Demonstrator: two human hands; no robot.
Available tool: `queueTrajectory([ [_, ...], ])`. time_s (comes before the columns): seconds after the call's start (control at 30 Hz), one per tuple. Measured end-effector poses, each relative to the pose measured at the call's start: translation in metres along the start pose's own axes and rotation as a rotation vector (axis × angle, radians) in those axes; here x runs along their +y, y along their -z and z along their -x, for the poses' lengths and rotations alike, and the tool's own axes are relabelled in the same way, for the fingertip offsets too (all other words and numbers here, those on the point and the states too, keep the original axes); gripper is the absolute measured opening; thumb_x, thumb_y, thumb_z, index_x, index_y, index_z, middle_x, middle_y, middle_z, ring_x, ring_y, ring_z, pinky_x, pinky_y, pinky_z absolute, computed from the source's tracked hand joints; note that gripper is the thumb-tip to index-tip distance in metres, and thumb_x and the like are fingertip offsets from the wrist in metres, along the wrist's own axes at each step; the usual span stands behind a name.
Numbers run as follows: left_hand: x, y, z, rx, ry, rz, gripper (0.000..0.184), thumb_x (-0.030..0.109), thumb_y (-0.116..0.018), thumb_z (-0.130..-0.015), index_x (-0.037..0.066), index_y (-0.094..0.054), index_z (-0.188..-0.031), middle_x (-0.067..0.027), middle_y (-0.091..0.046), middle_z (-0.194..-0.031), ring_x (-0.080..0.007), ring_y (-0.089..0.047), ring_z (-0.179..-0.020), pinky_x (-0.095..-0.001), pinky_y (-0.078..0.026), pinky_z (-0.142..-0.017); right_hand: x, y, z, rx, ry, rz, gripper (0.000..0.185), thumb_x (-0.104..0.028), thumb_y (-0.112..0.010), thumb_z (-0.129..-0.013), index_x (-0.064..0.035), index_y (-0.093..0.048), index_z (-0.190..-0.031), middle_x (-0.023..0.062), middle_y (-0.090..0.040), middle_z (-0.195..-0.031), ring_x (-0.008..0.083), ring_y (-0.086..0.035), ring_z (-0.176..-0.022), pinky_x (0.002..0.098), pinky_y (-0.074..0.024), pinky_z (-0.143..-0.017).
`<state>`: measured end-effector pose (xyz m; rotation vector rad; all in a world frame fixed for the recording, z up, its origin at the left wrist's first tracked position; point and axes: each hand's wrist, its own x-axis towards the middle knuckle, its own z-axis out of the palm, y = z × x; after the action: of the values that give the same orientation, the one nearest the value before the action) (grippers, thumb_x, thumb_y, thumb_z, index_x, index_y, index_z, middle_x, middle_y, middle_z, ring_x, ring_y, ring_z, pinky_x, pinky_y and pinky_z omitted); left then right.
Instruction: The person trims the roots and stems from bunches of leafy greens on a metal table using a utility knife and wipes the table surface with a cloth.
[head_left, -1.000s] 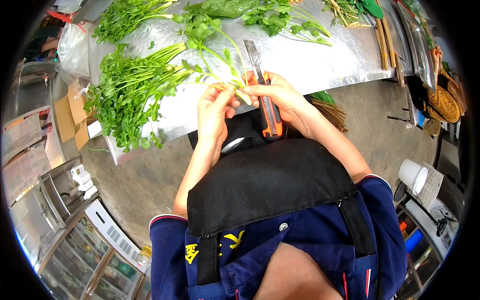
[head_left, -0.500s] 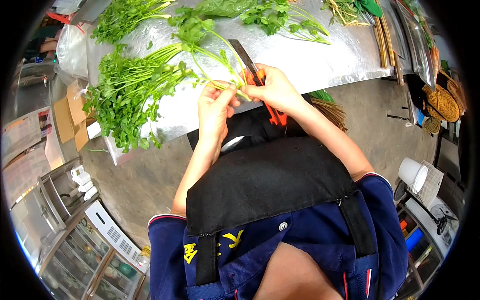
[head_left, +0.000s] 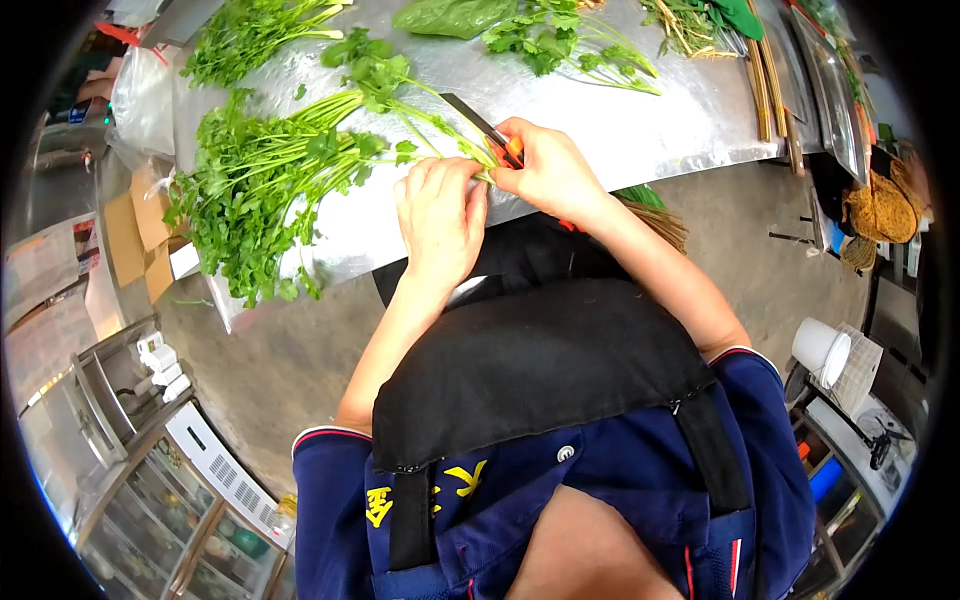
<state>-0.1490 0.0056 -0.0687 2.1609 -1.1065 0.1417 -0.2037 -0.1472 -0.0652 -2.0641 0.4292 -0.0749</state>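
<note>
My left hand is closed over the root end of a thin bunch of leafy celery at the table's near edge, its knuckles facing up. The stems run up and left from my fingers to the leaves. Close beside it, my right hand grips a knife with a dark blade and an orange-and-black handle. The blade points up and left, alongside the stems. My right thumb touches the stem ends; most of the handle is hidden by the hand.
A large heap of leafy celery lies left on the metal table. More greens, a broad green leaf and a loose sprig lie farther back. Wooden sticks are at the right. A cardboard box stands left.
My left hand has turned over, from fingertips pinching the stem ends to knuckles up over them. The knife has tilted flatter and shifted slightly left, and its handle end is now mostly hidden.
</note>
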Motion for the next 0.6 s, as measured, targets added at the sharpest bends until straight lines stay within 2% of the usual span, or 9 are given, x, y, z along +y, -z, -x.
queueTrajectory([
  [0.03, 0.000, -0.002, -0.002, -0.002, -0.013, 0.003, 0.022, 0.007, -0.068, -0.070, 0.008, -0.060, -0.091, -0.0053, -0.060, -0.091, -0.0264, -0.053, -0.092, -0.0380, -0.036, -0.081, 0.000, 0.000, 0.002, 0.033, 0.018, 0.013, 0.029, -0.014, -0.065, -0.070, 0.0014, -0.056, -0.092, 0.0110, -0.060, -0.069, 0.0199, -0.058, -0.062, 0.0327, -0.0459, -0.060],
  [0.13, -0.001, -0.001, -0.003, -0.011, -0.032, -0.003, 0.023, 0.009, -0.070, -0.070, 0.009, -0.061, -0.091, -0.0045, -0.059, -0.091, -0.0258, -0.052, -0.093, -0.0379, -0.035, -0.080, -0.009, 0.002, 0.004, 0.081, 0.008, 0.078, 0.031, -0.014, -0.064, -0.067, -0.0005, -0.057, -0.094, 0.0162, -0.063, -0.078, 0.0332, -0.062, -0.074, 0.0404, -0.0482, -0.069],
  [0.23, -0.005, -0.003, -0.004, -0.011, -0.052, -0.010, 0.023, 0.011, -0.071, -0.069, 0.009, -0.062, -0.090, -0.0041, -0.059, -0.090, -0.0250, -0.051, -0.091, -0.0374, -0.035, -0.081, -0.007, 0.003, 0.004, 0.127, 0.040, 0.043, 0.026, -0.013, -0.063, -0.069, 0.0000, -0.056, -0.090, 0.0165, -0.062, -0.075, 0.0336, -0.062, -0.073, 0.0405, -0.0477, -0.067],
  [0.33, -0.008, -0.005, -0.004, -0.020, -0.083, -0.022, 0.023, 0.012, -0.072, -0.069, 0.009, -0.062, -0.090, -0.0044, -0.059, -0.090, -0.0239, -0.051, -0.091, -0.0372, -0.035, -0.081, 0.002, 0.007, 0.002, 0.035, -0.051, -0.062, 0.023, -0.013, -0.063, -0.069, 0.0002, -0.055, -0.087, 0.0168, -0.061, -0.073, 0.0337, -0.061, -0.071, 0.0403, -0.0471, -0.065],
  [0.37, -0.008, -0.005, -0.005, -0.014, -0.087, -0.022, 0.024, 0.011, -0.071, -0.069, 0.008, -0.062, -0.091, -0.0051, -0.059, -0.090, -0.0244, -0.051, -0.090, -0.0374, -0.036, -0.080, 0.005, 0.009, 0.002, 0.009, -0.048, -0.050, 0.026, -0.013, -0.065, -0.073, 0.0015, -0.054, -0.092, 0.0077, -0.057, -0.069, 0.0118, -0.054, -0.062, 0.0286, -0.0451, -0.060],
  [0.6, -0.007, -0.011, -0.002, 0.002, -0.019, 0.085, 0.027, 0.008, -0.069, -0.071, 0.004, -0.060, -0.096, -0.0096, -0.056, -0.090, -0.0287, -0.052, -0.087, -0.0385, -0.041, -0.076, 0.002, 0.008, 0.003, 0.007, -0.028, 0.033, 0.025, -0.012, -0.064, -0.072, 0.0015, -0.055, -0.092, 0.0092, -0.059, -0.070, 0.0158, -0.057, -0.062, 0.0301, -0.0459, -0.061],
])
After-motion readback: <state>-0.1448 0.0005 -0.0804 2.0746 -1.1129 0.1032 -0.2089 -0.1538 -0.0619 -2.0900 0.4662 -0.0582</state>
